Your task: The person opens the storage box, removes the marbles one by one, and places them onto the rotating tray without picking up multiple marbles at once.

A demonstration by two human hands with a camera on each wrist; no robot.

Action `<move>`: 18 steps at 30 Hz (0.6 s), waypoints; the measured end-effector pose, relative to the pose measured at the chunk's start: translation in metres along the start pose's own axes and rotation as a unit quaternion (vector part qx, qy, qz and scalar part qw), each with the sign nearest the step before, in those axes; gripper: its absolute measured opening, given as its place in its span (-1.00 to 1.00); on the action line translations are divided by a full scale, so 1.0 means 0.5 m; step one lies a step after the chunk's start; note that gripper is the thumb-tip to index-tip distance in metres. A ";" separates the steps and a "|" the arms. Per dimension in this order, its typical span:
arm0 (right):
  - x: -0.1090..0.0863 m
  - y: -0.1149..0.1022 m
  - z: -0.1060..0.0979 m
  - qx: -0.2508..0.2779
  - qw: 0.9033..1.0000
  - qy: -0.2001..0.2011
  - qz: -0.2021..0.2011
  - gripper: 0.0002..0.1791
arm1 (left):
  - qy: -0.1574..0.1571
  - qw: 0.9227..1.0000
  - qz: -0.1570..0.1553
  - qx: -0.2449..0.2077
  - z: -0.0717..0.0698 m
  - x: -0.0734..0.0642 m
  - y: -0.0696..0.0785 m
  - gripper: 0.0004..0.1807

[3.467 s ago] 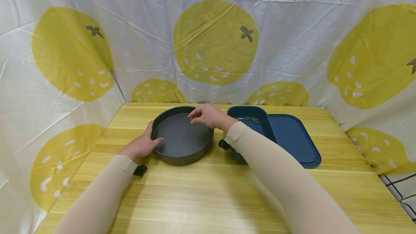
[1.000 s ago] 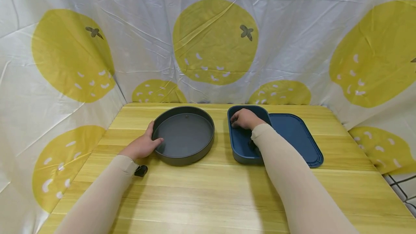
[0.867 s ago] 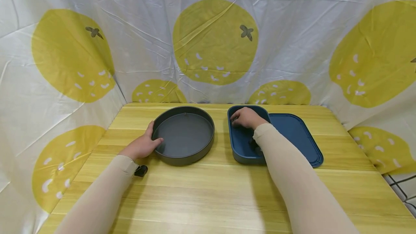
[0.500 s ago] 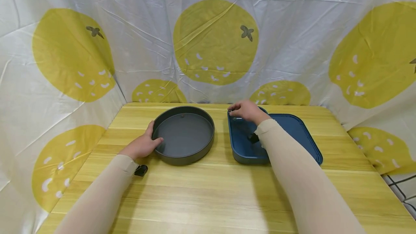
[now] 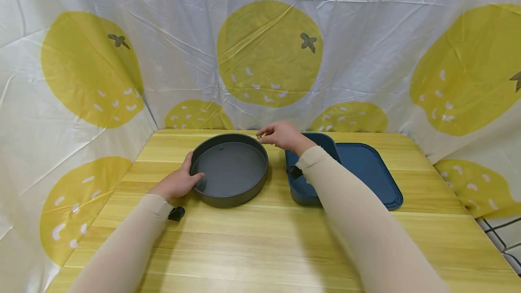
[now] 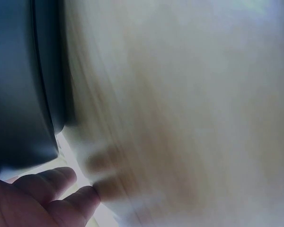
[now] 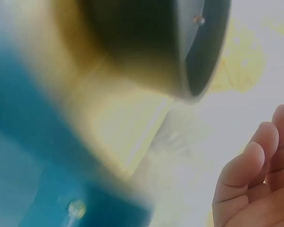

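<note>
Since half a second ago, our right grip (image 5: 282, 135), a bare hand, has moved leftward from the blue box (image 5: 305, 198) toward the round gray pan (image 5: 228, 171), and the loose ball (image 5: 221, 148) in the pan has shifted left near its rear wall. We pinch a small held ball (image 5: 259, 137) between thumb and fingertips, just beside the pan's right rear rim. Our left grip (image 5: 179, 182) holds the pan's left wall, thumb over the rim and fingers outside. On the table (image 5: 244, 248), the box sits to the right of the pan, partly hidden by our right sleeve (image 5: 358, 211); from the right wrist we see another ball (image 7: 76, 208) in it. Beside the box lies a flat blue lid (image 5: 364, 171). Behind everything hangs a white cloth (image 5: 183, 53) printed with yellow fruit.
</note>
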State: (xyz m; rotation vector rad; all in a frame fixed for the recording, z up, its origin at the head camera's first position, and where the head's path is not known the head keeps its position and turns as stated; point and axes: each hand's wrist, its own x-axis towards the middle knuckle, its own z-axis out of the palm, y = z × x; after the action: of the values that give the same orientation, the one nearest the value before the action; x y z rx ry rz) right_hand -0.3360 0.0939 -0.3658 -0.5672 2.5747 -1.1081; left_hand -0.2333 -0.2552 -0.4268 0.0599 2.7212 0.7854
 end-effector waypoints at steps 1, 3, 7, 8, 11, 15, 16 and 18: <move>0.002 -0.008 0.006 0.002 1.000 -0.003 -0.003 -0.63 | 0.000 1.000 0.000 -0.001 0.000 0.000 0.000 0.05; 0.005 -0.023 0.019 -0.003 1.000 -0.007 -0.012 -0.64 | 0.000 1.000 0.000 -0.003 0.001 -0.001 0.000 0.05; 0.015 -0.043 0.044 -0.021 0.999 -0.020 -0.035 -0.66 | 0.000 1.000 -0.001 -0.003 0.001 -0.001 0.000 0.05; 0.017 -0.048 0.050 -0.019 0.999 -0.025 -0.040 -0.66 | 0.000 1.000 -0.001 -0.002 0.001 -0.001 0.000 0.05; 0.020 -0.061 0.066 -0.010 0.998 -0.038 -0.048 -0.67 | 0.000 1.000 -0.001 -0.003 0.002 -0.001 0.000 0.05; 0.022 -0.077 0.082 -0.026 0.997 -0.049 -0.060 -0.68 | 0.000 1.000 -0.002 -0.002 0.002 0.000 0.001 0.04; 0.023 -0.080 0.086 -0.035 0.996 -0.051 -0.065 -0.68 | 0.000 1.000 -0.002 -0.001 0.001 -0.001 0.001 0.04; 0.026 -0.086 0.095 -0.047 0.995 -0.055 -0.071 -0.68 | -0.001 1.000 -0.003 0.000 0.000 -0.002 0.002 0.04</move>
State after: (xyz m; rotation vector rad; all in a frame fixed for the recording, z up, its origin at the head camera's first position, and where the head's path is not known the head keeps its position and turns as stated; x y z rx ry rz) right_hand -0.3184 0.0311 -0.3669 -0.8209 2.5338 -0.9736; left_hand -0.2325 -0.2545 -0.4263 0.0512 2.7190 0.7823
